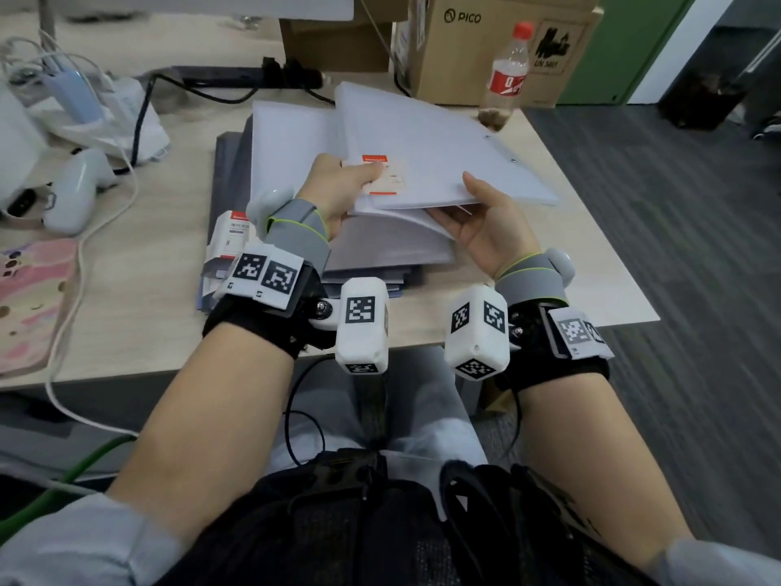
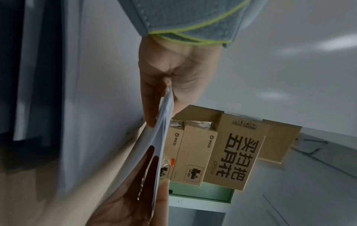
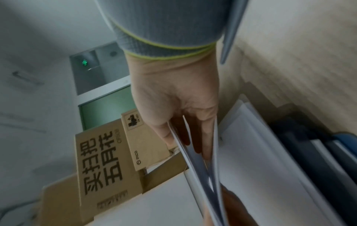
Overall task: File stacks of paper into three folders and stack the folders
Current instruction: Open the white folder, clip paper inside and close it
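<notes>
A translucent white folder [image 1: 439, 150] with an orange-red label is held tilted above the desk stack. My left hand [image 1: 338, 192] pinches its near left corner, thumb on the label. My right hand [image 1: 477, 213] grips the near right edge, thumb on top and fingers underneath. In the left wrist view the left hand [image 2: 166, 94] pinches the thin folder edge [image 2: 158, 145]. In the right wrist view the right hand [image 3: 183, 134] has fingers among the folder's leaves [image 3: 201, 168]. Below lie a stack of paper and folders [image 1: 380, 247], a white sheaf [image 1: 291, 150] and dark grey folders [image 1: 228, 171].
A plastic bottle [image 1: 507, 74] and cardboard boxes [image 1: 486, 35] stand behind the folder. A small red-labelled box [image 1: 230, 234] lies beside my left wrist. A white controller [image 1: 80, 188], cables and a pink item [image 1: 29, 298] lie left. The desk's right edge [image 1: 591, 226] is close.
</notes>
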Demonstrator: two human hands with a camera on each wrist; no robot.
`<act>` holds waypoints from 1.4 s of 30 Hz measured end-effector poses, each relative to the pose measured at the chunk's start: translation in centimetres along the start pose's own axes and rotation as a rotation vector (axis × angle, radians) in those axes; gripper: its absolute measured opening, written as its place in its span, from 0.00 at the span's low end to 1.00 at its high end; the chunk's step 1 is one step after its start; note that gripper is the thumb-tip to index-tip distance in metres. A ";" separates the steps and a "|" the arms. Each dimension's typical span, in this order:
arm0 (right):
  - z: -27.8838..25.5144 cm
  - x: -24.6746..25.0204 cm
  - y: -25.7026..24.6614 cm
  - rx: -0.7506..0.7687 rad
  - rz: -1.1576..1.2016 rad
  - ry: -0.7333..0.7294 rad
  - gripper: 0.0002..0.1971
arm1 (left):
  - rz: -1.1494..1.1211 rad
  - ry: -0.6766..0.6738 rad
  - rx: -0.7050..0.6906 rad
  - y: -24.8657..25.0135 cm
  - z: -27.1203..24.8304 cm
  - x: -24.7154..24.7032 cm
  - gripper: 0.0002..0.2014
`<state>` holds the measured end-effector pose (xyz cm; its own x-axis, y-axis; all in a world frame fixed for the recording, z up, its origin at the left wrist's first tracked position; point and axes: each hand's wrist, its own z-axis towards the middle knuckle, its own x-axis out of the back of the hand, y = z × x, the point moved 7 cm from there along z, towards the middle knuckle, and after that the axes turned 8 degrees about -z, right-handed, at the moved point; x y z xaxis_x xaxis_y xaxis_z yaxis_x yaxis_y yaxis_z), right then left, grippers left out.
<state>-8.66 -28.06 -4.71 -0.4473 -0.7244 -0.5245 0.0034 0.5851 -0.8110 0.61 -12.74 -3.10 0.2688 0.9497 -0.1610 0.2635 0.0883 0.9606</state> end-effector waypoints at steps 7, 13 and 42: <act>0.3 -0.9 0.0 0.137 -0.054 0.237 0.04 | -0.059 0.083 -0.122 2.5 -0.2 5.3 0.05; 0.2 1.3 2.7 0.095 -0.201 0.529 0.09 | 0.101 0.164 -0.106 1.3 -0.9 9.1 0.02; 7.0 -3.3 -0.8 -0.153 -1.586 0.292 0.36 | 0.540 0.293 0.306 1.0 2.7 15.5 0.57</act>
<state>-0.92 -28.70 -4.15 -0.0598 -0.5235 0.8499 -0.6798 -0.6021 -0.4187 7.50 1.23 -5.20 0.1858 0.8825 0.4320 0.4247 -0.4686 0.7747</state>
